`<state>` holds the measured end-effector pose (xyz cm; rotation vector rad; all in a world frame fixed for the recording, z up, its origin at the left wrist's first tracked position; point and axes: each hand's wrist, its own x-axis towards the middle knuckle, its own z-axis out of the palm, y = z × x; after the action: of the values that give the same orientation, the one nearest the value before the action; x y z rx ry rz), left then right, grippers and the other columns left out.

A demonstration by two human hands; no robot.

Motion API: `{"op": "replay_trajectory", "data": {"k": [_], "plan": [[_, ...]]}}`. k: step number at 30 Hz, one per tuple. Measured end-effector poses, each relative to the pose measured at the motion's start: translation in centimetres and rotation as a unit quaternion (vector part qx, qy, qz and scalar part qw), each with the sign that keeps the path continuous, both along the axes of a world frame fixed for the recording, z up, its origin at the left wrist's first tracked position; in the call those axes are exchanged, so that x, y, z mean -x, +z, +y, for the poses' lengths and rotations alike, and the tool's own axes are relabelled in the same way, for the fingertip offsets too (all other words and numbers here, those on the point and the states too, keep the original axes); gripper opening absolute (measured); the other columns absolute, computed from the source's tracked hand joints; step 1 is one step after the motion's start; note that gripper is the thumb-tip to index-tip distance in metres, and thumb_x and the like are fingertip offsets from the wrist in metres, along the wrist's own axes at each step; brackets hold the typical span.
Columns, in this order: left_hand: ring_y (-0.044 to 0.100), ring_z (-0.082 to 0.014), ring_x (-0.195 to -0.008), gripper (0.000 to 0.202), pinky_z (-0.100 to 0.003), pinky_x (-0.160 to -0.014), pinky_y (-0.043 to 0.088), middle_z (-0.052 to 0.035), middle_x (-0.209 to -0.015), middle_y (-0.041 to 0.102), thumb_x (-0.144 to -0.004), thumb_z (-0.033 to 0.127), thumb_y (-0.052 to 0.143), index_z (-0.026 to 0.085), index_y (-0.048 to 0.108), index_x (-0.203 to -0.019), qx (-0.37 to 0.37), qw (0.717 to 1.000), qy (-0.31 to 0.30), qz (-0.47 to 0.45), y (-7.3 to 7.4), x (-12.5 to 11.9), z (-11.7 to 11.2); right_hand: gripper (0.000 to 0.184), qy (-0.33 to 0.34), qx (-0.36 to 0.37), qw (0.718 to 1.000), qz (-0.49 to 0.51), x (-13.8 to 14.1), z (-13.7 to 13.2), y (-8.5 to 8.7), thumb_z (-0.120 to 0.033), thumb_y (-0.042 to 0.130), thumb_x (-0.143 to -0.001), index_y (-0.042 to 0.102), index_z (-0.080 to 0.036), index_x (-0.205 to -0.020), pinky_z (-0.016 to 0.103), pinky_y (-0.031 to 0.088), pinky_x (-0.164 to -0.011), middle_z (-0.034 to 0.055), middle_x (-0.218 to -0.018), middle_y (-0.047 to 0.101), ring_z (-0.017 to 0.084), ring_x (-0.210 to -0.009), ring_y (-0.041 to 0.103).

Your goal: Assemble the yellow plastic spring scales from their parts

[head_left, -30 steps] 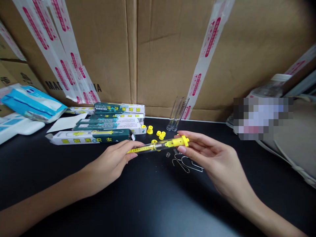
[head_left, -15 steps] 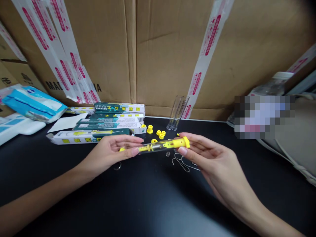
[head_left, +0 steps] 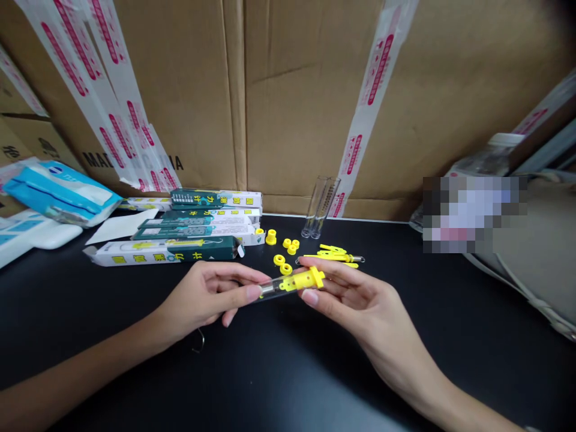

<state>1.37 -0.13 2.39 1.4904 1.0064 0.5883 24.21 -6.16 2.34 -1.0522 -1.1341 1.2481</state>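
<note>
A tube-shaped spring scale (head_left: 297, 282) with a clear barrel and yellow inner parts lies almost level between my hands. My left hand (head_left: 216, 294) is closed around its left part, covering much of the barrel. A metal hook (head_left: 199, 342) shows below that hand. At the other end, my right hand (head_left: 351, 294) has its thumb and fingers closed about the yellow cap (head_left: 317, 278). Behind the right fingers lie yellow strips with a spring (head_left: 357, 259). Yellow rings (head_left: 285, 269) sit just beyond the barrel.
Two clear tubes (head_left: 320, 207) stand upright near the large cardboard box (head_left: 292, 120). Several printed small boxes (head_left: 166, 251) lie at the back left, beside a blue packet (head_left: 63, 189). A plastic bottle (head_left: 486, 156) and a beige bag (head_left: 517, 270) are on the right. The tabletop (head_left: 279, 372) is black.
Both hands have moved left and slightly down with the spring scale. My left hand now covers more of the barrel. The yellow strips behind the right hand have come into sight.
</note>
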Motion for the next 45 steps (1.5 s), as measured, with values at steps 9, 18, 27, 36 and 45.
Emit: {"op": "replay_trajectory", "data": {"k": [9,18,27,36,45], "plan": [[0.040,-0.0061,-0.037,0.033,-0.017,-0.035,0.017,0.0025,-0.048,0.054,-0.078,0.043,0.076,0.014,0.077,-0.094,-0.002,0.997,0.075,-0.013,0.6,-0.4,-1.1,0.035,0.025,-0.020,0.998,0.055,-0.3,0.4,0.0,-0.031,0.078,-0.084,0.069,-0.027,-0.118,0.031,0.062,-0.087,0.0036,-0.104,0.078,0.019,-0.095,0.075],[0.043,-0.0055,-0.037,0.039,-0.015,-0.034,0.021,0.0018,-0.049,0.056,-0.079,0.049,0.075,0.014,0.076,-0.094,-0.015,0.998,0.056,0.006,-0.2,0.0,-0.5,0.020,-0.023,-0.147,0.968,-0.202,-2.0,1.1,0.5,-0.030,0.080,-0.080,0.078,-0.030,-0.101,0.030,0.059,-0.081,0.0021,-0.104,0.076,0.020,-0.089,0.070],[0.040,-0.0046,-0.036,0.036,-0.016,-0.029,0.019,-0.0008,-0.061,0.064,-0.079,0.050,0.075,0.016,0.076,-0.087,-0.031,0.999,0.031,-0.025,-0.6,0.2,-0.1,0.021,-0.051,-0.193,0.951,-0.237,-1.9,1.0,0.5,-0.032,0.080,-0.081,0.080,-0.031,-0.102,0.035,0.058,-0.082,0.0035,-0.102,0.076,0.020,-0.082,0.070],[0.045,-0.0021,-0.041,0.036,-0.015,-0.033,0.020,-0.0125,-0.101,0.074,-0.081,0.049,0.074,0.014,0.070,-0.082,-0.017,0.998,0.034,-0.045,0.0,0.3,-0.5,0.031,-0.041,-0.153,0.976,-0.147,-1.7,1.0,0.4,-0.025,0.083,-0.076,0.078,-0.029,-0.107,0.036,0.061,-0.086,0.0016,-0.104,0.076,0.021,-0.088,0.072],[0.039,-0.0056,-0.039,0.040,-0.013,-0.032,0.021,0.0041,-0.050,0.051,-0.080,0.052,0.074,0.016,0.073,-0.098,-0.032,0.992,0.101,-0.066,-0.7,0.8,-0.1,0.023,-0.092,-0.200,0.931,-0.291,-2.7,1.9,-0.1,-0.033,0.068,-0.092,0.070,-0.025,-0.114,0.037,0.055,-0.091,0.0041,-0.111,0.073,0.021,-0.100,0.069]]}}
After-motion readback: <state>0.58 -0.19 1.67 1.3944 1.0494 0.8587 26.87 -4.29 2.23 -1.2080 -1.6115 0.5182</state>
